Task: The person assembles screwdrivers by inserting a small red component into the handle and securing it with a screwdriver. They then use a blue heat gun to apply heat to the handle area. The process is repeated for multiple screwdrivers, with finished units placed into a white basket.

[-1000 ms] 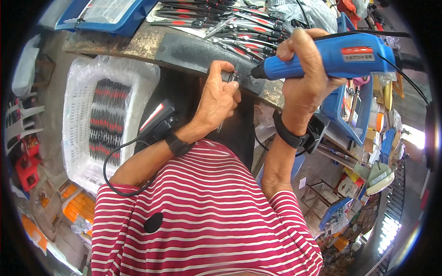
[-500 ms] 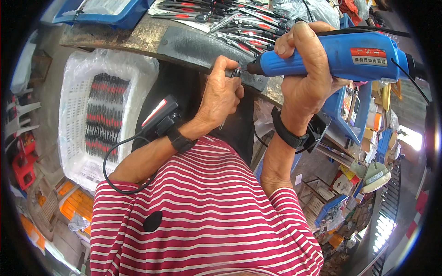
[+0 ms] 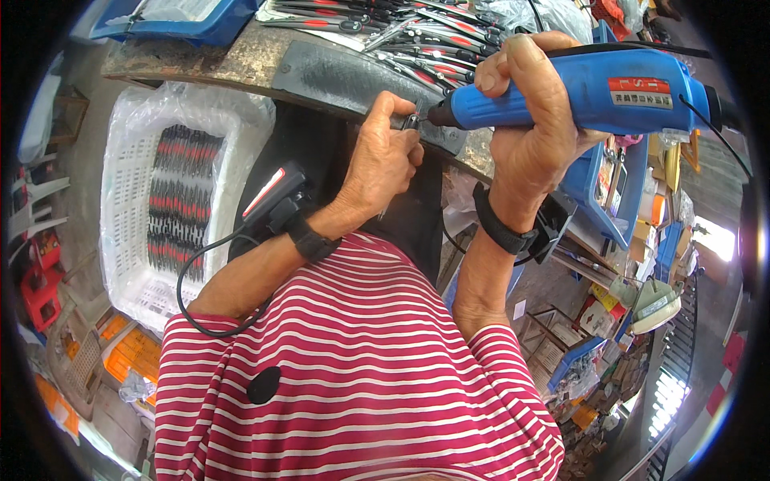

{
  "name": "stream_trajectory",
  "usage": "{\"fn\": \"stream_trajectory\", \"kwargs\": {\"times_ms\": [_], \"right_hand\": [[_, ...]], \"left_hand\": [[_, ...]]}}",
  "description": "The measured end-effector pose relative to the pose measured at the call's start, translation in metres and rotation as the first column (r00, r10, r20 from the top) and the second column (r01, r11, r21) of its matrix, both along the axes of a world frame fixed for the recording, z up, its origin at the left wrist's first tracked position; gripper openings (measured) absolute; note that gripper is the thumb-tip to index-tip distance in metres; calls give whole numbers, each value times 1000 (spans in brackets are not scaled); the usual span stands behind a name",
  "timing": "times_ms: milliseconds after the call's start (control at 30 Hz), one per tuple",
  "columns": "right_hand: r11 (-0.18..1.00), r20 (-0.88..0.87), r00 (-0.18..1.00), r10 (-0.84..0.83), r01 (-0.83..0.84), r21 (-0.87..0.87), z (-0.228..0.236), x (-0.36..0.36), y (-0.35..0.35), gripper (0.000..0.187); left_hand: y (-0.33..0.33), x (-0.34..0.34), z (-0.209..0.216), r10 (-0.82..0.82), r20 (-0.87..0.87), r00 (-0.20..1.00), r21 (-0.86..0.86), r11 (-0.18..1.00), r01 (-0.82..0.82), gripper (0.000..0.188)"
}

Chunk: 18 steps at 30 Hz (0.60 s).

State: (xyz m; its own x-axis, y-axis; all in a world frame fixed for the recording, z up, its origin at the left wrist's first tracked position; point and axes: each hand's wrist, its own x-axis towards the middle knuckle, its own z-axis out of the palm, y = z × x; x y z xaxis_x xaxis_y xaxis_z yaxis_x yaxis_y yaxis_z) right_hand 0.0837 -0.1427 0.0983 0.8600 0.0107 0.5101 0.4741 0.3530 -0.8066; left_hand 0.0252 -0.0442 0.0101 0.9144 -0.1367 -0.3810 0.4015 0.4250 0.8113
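My right hand is wrapped round the thick body of a blue electric screwdriver, held level, its dark nose pointing left. That nose meets, or almost meets, a slim dark-and-metal tool pinched in my left hand; the exact contact is too small to tell. Fingers cover most of the slim tool, and a thin metal end shows below the hand. Both hands are at the bench's near edge, by a worn dark pad. Beyond them lies a heap of slim black, red and silver tools.
To the left stands a white plastic basket, lined with clear plastic and holding rows of black-and-red tools. One blue tray rests at the far left of the bench, and a blue bin stands to the right. A cable trails from the screwdriver.
The screwdriver and my right hand have shifted very slightly up and left. My left hand keeps its pinch on the slim tool in nearly the same place.
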Motion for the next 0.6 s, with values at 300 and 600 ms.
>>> {"fn": "stream_trajectory", "kwargs": {"times_ms": [300,600], "right_hand": [[983,150,987,61,-33,-181,-6,5,-3,13],[978,-24,982,186,-187,-90,-2,6,-6,13]], "left_hand": [[2,1,-1,-11,1,1000,5,1000,11,22],[6,3,1,-49,-2,999,29,998,49,22]]}}
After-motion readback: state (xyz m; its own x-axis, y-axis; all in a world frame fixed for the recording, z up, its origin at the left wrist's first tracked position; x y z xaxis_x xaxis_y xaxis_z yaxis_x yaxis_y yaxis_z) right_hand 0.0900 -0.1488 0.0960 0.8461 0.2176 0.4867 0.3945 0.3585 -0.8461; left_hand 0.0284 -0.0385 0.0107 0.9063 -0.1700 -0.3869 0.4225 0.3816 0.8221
